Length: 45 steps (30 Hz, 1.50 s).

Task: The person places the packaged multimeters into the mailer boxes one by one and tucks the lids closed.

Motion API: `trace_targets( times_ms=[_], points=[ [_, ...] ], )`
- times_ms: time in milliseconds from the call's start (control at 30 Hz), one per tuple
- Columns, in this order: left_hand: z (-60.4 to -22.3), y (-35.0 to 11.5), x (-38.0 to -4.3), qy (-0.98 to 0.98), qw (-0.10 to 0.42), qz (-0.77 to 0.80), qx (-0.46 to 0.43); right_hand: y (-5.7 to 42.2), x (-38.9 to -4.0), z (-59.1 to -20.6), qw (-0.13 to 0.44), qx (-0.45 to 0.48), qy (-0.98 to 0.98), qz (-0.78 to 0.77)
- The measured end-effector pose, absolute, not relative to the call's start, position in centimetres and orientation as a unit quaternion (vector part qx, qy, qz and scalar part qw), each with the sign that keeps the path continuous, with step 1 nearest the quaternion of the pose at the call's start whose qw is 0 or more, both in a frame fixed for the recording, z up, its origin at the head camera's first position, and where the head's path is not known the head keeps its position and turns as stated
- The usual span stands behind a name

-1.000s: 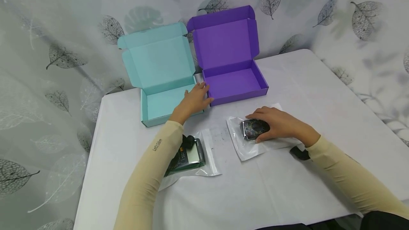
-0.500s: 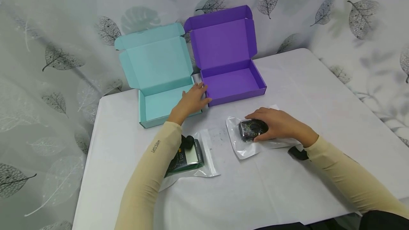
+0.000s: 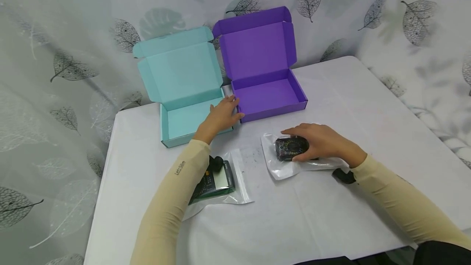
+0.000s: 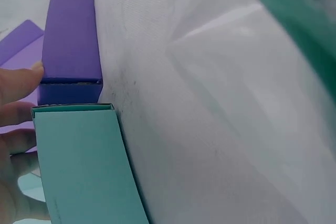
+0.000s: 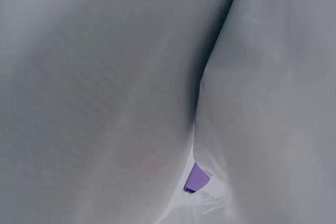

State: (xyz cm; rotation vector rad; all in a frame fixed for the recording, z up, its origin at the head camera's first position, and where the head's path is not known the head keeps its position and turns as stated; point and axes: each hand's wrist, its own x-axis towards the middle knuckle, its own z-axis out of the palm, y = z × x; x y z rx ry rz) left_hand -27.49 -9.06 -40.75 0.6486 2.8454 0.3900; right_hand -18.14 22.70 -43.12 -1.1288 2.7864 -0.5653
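My left hand (image 3: 220, 115) rests over the adjoining walls of the teal box (image 3: 173, 139) and the purple box (image 3: 274, 111), fingers spread. In the left wrist view its thumb touches the purple box's edge, and the other fingers lie behind the teal wall. My right hand (image 3: 325, 142) grips a black multimeter (image 3: 291, 148) with a round dial and coloured markings, inside a clear plastic bag (image 3: 281, 171). The palm hides part of the multimeter. The right wrist view is mostly filled by white cloth and the bag's pale plastic.
A green-edged device (image 3: 220, 181) with a pale panel lies in another clear bag (image 3: 241, 193), partly under my left forearm. Both boxes stand with lids raised against the leaf-patterned curtain (image 3: 342, 11). White cloth (image 3: 331, 224) covers the table.
The right hand has raised the bagged multimeter slightly, and the bag's front edge has drawn up a little. My left hand stays at the box walls.
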Motion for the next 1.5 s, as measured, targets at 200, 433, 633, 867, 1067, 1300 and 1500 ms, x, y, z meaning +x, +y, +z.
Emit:
trace_targets(
  times_ms=[200,433,633,867,1067,1300,1500],
  points=[
    [-40.9,-8.9,-27.5,0.964,0.097,0.122,0.217,22.7,-18.6,-42.7,0.043,-0.372,0.909,-0.183],
    [-40.9,-9.0,-27.4,0.964,0.092,0.118,0.222,22.4,-18.8,-43.2,0.040,-0.371,0.913,-0.168],
    [-41.0,-9.0,-27.5,0.964,0.089,0.118,0.223,22.5,-18.5,-43.6,0.036,-0.388,0.906,-0.168],
    [-41.1,-8.9,-27.5,0.963,0.085,0.119,0.225,22.6,-18.4,-43.5,0.052,-0.414,0.899,-0.135],
    [-41.0,-8.9,-27.5,0.963,0.085,0.120,0.227,22.7,-18.5,-43.3,0.052,-0.402,0.903,-0.140],
    [-41.2,-8.9,-27.6,0.963,0.095,0.122,0.222,22.6,-18.7,-43.0,0.050,-0.401,0.901,-0.157],
    [-41.1,-9.0,-27.6,0.962,0.094,0.126,0.222,22.1,-19.5,-41.9,0.035,-0.398,0.904,-0.154]
  ],
)
